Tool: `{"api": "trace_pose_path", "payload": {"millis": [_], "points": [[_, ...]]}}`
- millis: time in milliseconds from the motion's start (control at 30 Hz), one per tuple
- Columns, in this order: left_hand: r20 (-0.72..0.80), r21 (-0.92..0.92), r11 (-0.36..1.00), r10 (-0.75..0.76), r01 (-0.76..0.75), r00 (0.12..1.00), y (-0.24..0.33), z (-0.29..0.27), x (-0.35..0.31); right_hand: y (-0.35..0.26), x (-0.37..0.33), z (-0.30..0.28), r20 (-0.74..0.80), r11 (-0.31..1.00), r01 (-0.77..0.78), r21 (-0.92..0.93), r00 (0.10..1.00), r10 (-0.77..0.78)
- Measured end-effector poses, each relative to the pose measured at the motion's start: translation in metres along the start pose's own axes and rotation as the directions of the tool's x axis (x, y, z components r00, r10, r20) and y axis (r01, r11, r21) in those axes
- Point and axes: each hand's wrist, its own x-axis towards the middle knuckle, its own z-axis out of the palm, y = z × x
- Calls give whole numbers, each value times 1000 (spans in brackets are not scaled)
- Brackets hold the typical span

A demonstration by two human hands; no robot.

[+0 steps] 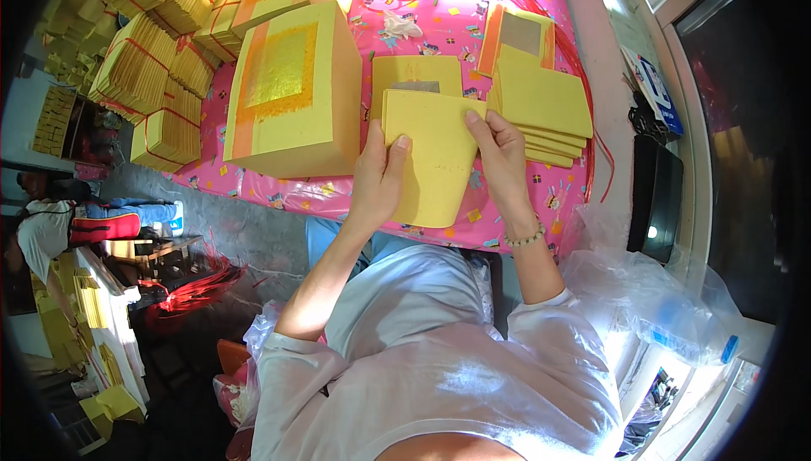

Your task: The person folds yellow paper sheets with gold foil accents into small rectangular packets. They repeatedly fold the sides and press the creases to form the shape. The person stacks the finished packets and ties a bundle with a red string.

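Note:
Between my two hands is a thin stack of yellow paper sheets (432, 153), held upright at its sides over the near edge of the table. My left hand (380, 172) grips the left side, thumb on the front face. On the upper right edge, the thumb and fingers of my right hand (502, 153) pinch the same stack. Just behind it lies another yellow sheet (416, 67) with a silvery patch partly covered. To the right, several folded yellow paper bundles (541, 98) are piled, close to my right hand.
A tall block of yellow paper (296, 94) with a gold square stands left on the pink patterned tablecloth (422, 35). Bundles tied with red string (139, 64) are stacked farther left. Red strands (541, 5) run along the right edge. Another person (46, 237) bends over a table at far left.

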Motion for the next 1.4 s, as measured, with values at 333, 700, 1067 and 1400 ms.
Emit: {"api": "trace_pose_path", "payload": {"millis": [333, 700, 1067, 1400], "points": [[118, -328, 921, -183, 212, 976, -1, -10, 6, -4, -20, -8, 187, 967, -249, -42, 949, 253], [277, -376, 826, -333, 421, 901, 2, -16, 21, 4, -26, -7, 112, 953, -263, -149, 953, 280], [275, -330, 826, -378, 456, 884, 6, -14, 30, 12, -38, -12, 137, 951, -255, -176, 950, 280], [182, -242, 926, -249, 289, 951, 9, -4, 37, 7, -49, -19, 156, 939, -262, -224, 941, 300]]}}
